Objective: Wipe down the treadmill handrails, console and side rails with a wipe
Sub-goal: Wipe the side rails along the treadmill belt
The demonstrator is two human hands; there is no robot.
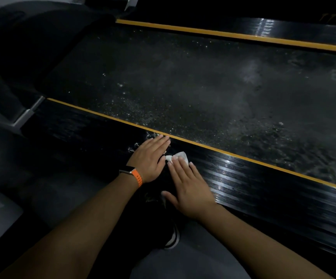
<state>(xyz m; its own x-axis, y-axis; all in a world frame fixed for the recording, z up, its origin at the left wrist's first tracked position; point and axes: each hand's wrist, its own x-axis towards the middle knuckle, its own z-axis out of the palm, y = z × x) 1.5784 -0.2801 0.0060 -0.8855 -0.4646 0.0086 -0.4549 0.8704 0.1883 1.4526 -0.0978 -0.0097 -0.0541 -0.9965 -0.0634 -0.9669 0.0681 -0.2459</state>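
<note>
A small white wipe lies on the near black ribbed side rail of the treadmill. My right hand lies flat on that rail, its straight fingertips pressing the wipe down. Just to its left, my left hand rests flat on the same rail with fingers straight, beside the wipe. An orange-strapped watch sits on my left wrist. A yellow stripe borders the rail along the dusty belt.
The far side rail with its own yellow stripe runs across the top. A dark motor cover and a grey upright base stand at the left. My shoe is on the grey floor below the rail.
</note>
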